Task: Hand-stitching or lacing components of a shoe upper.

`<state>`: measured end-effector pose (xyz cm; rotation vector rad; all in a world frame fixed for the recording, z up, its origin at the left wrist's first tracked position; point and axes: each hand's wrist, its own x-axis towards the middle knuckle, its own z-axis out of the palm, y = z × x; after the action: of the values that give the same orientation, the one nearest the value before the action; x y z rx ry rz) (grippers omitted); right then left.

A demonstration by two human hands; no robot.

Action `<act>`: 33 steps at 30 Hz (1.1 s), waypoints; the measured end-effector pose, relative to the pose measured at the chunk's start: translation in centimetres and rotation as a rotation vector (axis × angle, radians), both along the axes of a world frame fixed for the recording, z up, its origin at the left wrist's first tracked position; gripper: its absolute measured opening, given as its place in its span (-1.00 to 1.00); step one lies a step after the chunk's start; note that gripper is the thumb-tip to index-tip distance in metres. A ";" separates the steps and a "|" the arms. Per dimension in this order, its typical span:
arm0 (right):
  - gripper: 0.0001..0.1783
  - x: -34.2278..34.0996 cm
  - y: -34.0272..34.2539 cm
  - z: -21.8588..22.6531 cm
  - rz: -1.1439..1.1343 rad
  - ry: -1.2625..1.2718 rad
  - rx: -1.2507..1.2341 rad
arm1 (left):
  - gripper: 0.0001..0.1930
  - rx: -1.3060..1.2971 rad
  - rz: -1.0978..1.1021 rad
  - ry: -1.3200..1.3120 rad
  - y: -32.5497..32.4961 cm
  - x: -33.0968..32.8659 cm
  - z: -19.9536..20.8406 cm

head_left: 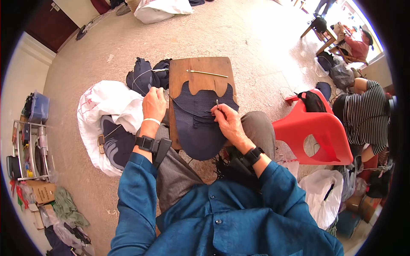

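Note:
A dark navy piece of textured fabric [200, 136], shaped like a shoe upper with a notched far edge, lies over a wooden stool [179, 68] between my knees. My right hand [229, 123] is closed over its right side, pinching a thin metal needle-like tool [217, 103] that points up. Left of the stool, my left hand [154, 105] is raised in a closed pinch. From the fabric's middle a dark cord [184, 106] slants toward its fingers. Gathered folds or strands show beside my right fingertips. A long metal needle [207, 73] with an eye rests across the stool's far part.
Beside my left leg, a white sack [92, 106] holds dark cut pieces and a phone [101, 144]. A tied dark bundle [143, 77] sits beyond it. A red plastic chair [294, 128] stands at right, near a person in a striped top [367, 117]. Another person [356, 47] sits farther off.

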<state>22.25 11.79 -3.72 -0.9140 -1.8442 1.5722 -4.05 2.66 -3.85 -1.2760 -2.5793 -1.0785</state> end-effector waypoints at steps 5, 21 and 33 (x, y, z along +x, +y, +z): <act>-0.90 0.2 0.1 -0.7 -0.031 0.026 0.138 | -0.45 -0.275 0.023 -0.193 1.3 -0.6 0.1; -0.86 0.1 0.2 -0.6 -0.011 0.034 0.152 | -0.94 -0.038 -0.485 -0.098 0.7 3.7 3.5; -0.82 0.1 0.0 -0.3 -0.006 0.032 0.103 | -0.95 -0.265 -0.573 0.086 -1.3 6.1 2.9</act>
<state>22.34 11.81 -3.97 -0.8427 -1.8794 1.4650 2.06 1.31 -0.99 -2.1590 -2.4063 -0.7167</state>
